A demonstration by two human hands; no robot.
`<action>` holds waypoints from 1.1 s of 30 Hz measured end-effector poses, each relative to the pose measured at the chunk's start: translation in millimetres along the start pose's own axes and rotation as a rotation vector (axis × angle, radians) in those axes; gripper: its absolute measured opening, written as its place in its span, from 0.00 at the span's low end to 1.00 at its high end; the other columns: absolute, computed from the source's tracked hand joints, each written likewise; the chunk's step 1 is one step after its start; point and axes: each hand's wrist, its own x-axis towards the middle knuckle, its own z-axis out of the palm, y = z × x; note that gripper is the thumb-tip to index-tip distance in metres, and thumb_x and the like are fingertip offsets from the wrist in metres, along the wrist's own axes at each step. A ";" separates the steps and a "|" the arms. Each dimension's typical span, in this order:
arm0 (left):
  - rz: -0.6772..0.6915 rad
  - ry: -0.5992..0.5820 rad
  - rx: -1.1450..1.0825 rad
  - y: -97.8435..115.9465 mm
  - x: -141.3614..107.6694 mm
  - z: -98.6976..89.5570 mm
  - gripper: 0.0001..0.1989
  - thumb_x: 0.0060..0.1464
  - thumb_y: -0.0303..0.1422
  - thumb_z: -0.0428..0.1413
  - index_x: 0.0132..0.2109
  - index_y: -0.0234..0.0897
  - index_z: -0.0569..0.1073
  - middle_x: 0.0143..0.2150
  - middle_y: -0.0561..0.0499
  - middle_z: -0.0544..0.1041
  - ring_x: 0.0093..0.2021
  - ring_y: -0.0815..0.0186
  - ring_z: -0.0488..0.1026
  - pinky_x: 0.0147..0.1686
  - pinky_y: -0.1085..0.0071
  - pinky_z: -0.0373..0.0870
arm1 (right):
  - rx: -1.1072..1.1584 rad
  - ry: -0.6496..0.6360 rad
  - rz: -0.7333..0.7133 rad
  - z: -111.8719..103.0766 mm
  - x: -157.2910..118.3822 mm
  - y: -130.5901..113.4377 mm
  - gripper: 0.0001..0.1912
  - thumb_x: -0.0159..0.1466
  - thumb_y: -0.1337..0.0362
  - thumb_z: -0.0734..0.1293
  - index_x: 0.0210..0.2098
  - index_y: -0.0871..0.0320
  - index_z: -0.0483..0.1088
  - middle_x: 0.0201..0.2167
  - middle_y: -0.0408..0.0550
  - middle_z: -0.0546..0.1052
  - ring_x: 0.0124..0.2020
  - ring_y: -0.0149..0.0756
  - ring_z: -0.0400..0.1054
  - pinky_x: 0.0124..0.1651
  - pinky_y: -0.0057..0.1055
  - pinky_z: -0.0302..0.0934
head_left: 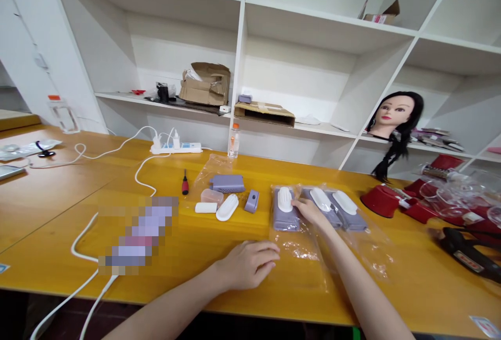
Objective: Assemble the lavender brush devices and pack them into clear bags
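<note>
– What is seen farthest back?
– White shelving (241,27), by which a yellow-brown table (58,225) is backed.

– And on the table?
– Three purple packs (287,221) are lined up right of centre, amid clear plastic film (293,249); whether they are enclosed by it cannot be told.

– How are the hands placed?
– The left hand (246,264) is held in front of the packs, fingers loosely bent, thumb parted from them, nothing seen in its grasp. By the right hand (309,209), its fingers bunched, the ribbed white piece (285,200) atop the leftmost pack is touched at its edge; whether it is pinched cannot be told.

– And smaller things?
– Farther left, a screwdriver (185,183) and a small purple part (252,201) are laid out.
</note>
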 end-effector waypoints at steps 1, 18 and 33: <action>0.002 -0.002 -0.005 -0.2 0.1 -0.5 0.13 0.56 0.29 0.47 0.45 0.39 0.73 0.48 0.50 0.75 0.45 0.67 0.73 0.46 0.73 0.69 | -0.096 0.030 -0.018 -3.6 -1.9 -3.3 0.11 0.54 0.61 0.65 0.31 0.64 0.72 0.31 0.58 0.77 0.39 0.48 0.71 0.43 0.39 0.60; -0.669 0.359 0.183 -54.3 17.0 -85.0 0.10 0.51 0.37 0.52 0.38 0.40 0.76 0.33 0.49 0.79 0.33 0.62 0.76 0.36 0.68 0.69 | -0.856 -0.018 -0.533 61.3 -89.2 -95.1 0.16 0.63 0.59 0.57 0.44 0.60 0.67 0.43 0.58 0.71 0.47 0.50 0.63 0.44 0.40 0.56; -0.791 0.814 0.209 -105.5 -6.7 -98.5 0.11 0.52 0.36 0.50 0.38 0.39 0.75 0.42 0.46 0.77 0.44 0.58 0.72 0.46 0.63 0.65 | -0.818 -0.314 -0.489 101.5 -16.1 -116.5 0.36 0.49 0.50 0.70 0.54 0.55 0.61 0.53 0.58 0.66 0.53 0.56 0.60 0.50 0.48 0.54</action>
